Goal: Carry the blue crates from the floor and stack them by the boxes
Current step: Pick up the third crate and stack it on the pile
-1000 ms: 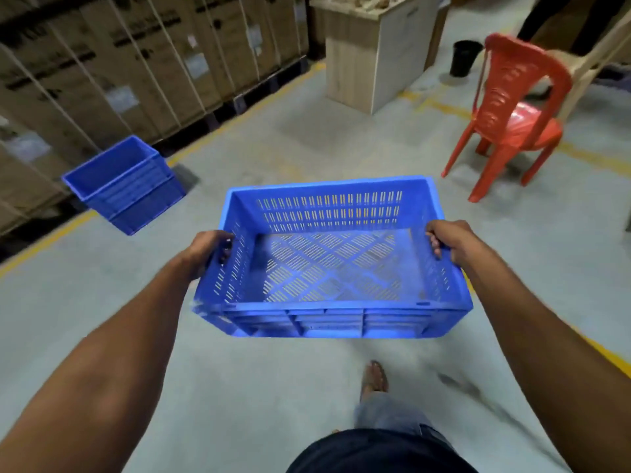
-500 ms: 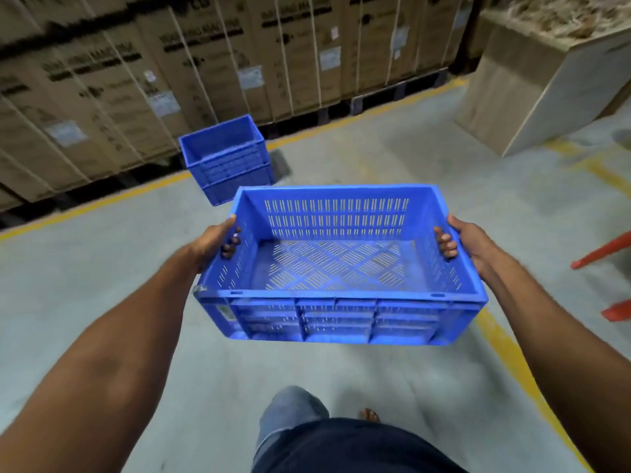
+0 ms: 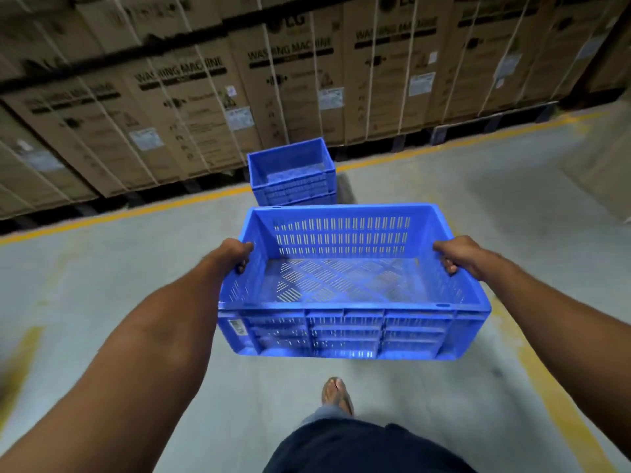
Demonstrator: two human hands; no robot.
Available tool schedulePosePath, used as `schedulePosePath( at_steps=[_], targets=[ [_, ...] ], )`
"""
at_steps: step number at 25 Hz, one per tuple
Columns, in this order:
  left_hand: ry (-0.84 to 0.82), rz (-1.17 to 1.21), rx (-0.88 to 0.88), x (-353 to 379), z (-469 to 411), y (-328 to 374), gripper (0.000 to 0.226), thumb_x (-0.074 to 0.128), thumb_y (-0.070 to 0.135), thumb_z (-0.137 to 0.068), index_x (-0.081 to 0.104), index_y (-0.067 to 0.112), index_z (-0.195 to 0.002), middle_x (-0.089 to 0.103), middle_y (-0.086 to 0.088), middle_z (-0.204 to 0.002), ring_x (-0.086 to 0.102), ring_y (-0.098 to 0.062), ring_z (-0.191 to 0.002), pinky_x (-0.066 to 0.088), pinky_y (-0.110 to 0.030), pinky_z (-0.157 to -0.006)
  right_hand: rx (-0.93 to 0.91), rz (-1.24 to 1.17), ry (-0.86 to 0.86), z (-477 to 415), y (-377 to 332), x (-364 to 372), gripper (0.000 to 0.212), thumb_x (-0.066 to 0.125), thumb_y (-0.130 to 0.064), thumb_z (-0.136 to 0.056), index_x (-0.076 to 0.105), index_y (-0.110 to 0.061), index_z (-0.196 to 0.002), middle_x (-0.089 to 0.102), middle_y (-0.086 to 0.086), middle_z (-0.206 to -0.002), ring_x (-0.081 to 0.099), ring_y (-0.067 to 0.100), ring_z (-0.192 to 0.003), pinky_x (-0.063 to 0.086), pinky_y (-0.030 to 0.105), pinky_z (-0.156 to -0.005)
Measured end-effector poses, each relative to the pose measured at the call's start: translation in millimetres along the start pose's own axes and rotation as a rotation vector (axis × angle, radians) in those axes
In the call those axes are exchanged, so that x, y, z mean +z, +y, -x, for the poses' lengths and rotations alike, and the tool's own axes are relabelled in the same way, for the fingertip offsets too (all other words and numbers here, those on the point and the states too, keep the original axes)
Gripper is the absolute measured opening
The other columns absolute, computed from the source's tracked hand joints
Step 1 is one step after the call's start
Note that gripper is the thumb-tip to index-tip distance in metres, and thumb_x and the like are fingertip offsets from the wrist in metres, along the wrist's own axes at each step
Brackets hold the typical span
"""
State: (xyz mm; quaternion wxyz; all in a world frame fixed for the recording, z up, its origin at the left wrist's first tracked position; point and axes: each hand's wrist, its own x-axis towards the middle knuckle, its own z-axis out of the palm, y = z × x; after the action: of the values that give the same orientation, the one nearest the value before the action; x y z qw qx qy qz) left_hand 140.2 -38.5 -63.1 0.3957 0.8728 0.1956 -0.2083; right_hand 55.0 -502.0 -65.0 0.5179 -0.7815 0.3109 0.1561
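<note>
I carry an empty blue slotted crate level in front of me, above the floor. My left hand grips its left end and my right hand grips its right end, fingers curled over the rims. Straight ahead, a stack of blue crates stands on the floor against the row of cardboard washing-machine boxes, just past the far rim of the crate I hold.
A yellow floor line runs along the foot of the boxes, which sit on dark pallets. Another yellow line runs at my right. A pale wooden unit stands at the right edge. My sandalled foot steps on grey concrete.
My view has swung left and I have walked closer to the boxes. The stacked crates now lie dead ahead and nearer; the red chair has left the view. Both hands keep their grip.
</note>
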Motion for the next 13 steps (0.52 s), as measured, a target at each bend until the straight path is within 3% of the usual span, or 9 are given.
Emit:
schedulePosePath(
  at_steps=[2, 6, 9, 13],
  targets=[
    [0.040, -0.049, -0.014, -22.1, -36.3, 20.6, 0.041, 0.052, 0.019, -0.101, 0.048, 0.000, -0.064, 0.038, -0.001, -0.025, 0.033, -0.011, -0.017, 0.026, -0.012, -0.027, -0.026, 0.065, 0.057, -29.3, -44.2, 12.7, 0.036, 0.055, -0.012, -0.095, 0.047, -0.004, -0.061, 0.038, 0.001, -0.027, 0.032, 0.011, -0.019, 0.030, 0.015, -0.029],
    [0.022, -0.186, -0.064, -61.4, -101.4, 64.9, 0.047, 0.048, 0.021, -0.101, 0.043, 0.005, -0.057, 0.036, -0.001, -0.024, 0.032, -0.012, -0.016, 0.027, -0.013, -0.029, -0.025, 0.157, 0.089, -92.9, -119.4, 29.1, 0.034, 0.056, -0.010, -0.093, 0.048, -0.003, -0.060, 0.040, 0.004, -0.029, 0.033, 0.013, -0.019, 0.033, 0.017, -0.030],
    [-0.109, -0.286, -0.144, -83.5, -170.8, 85.9, 0.044, 0.041, 0.014, -0.099, 0.040, 0.005, -0.056, 0.038, -0.003, -0.028, 0.034, -0.015, -0.020, 0.026, -0.023, -0.046, 0.007, 0.265, 0.026, -150.5, -161.3, 37.4, 0.038, 0.050, -0.005, -0.095, 0.046, 0.000, -0.058, 0.041, 0.008, -0.032, 0.033, 0.014, -0.018, 0.030, 0.014, -0.028],
    [-0.259, -0.290, -0.239, -102.5, -267.8, 116.6, 0.049, 0.032, 0.009, -0.103, 0.035, 0.008, -0.054, 0.036, -0.005, -0.032, 0.031, -0.017, -0.032, 0.020, -0.028, -0.053, 0.048, 0.406, -0.141, -238.6, -214.2, 54.4, 0.046, 0.039, -0.003, -0.101, 0.045, 0.001, -0.055, 0.041, 0.006, -0.027, 0.035, 0.012, -0.017, 0.029, 0.014, -0.026]
  ],
)
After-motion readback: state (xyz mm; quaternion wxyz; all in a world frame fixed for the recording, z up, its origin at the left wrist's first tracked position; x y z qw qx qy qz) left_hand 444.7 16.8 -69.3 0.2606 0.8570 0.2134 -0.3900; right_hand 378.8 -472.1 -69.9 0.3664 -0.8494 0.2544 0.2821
